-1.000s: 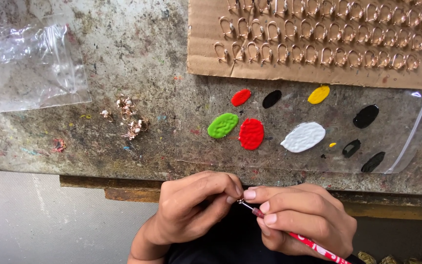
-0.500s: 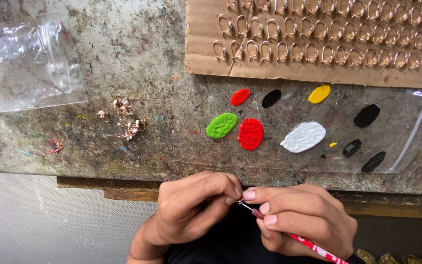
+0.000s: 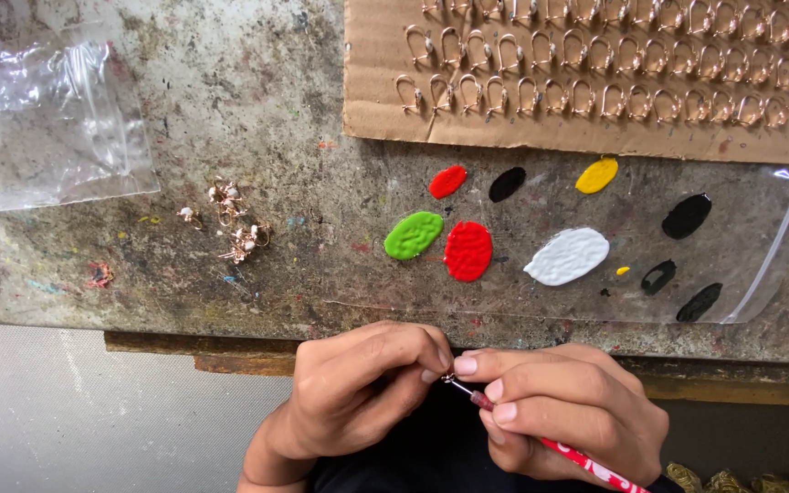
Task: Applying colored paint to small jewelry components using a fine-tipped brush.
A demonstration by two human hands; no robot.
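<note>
My left hand (image 3: 358, 388) is curled shut just below the table edge, pinching a tiny metal piece that its fingertips mostly hide. My right hand (image 3: 568, 415) grips a thin red tool (image 3: 586, 461) like a pen, its fine tip touching the piece between my hands. On the table above lie paint blobs on a clear sheet: green (image 3: 413, 235), red (image 3: 468, 250), white (image 3: 566, 256), yellow (image 3: 596, 174) and several black ones (image 3: 687, 215). A small heap of copper-coloured earring pieces (image 3: 235, 219) sits to the left.
A brown cardboard sheet (image 3: 385, 100) with rows of copper earring hooks lies at the back right. A crumpled clear plastic bag (image 3: 43, 119) lies at the back left. The worn, paint-stained table has a wooden front edge (image 3: 166, 342); grey floor lies below left.
The view has shifted slightly. Both hands stay together at the table edge with the tool tip on the small piece.
</note>
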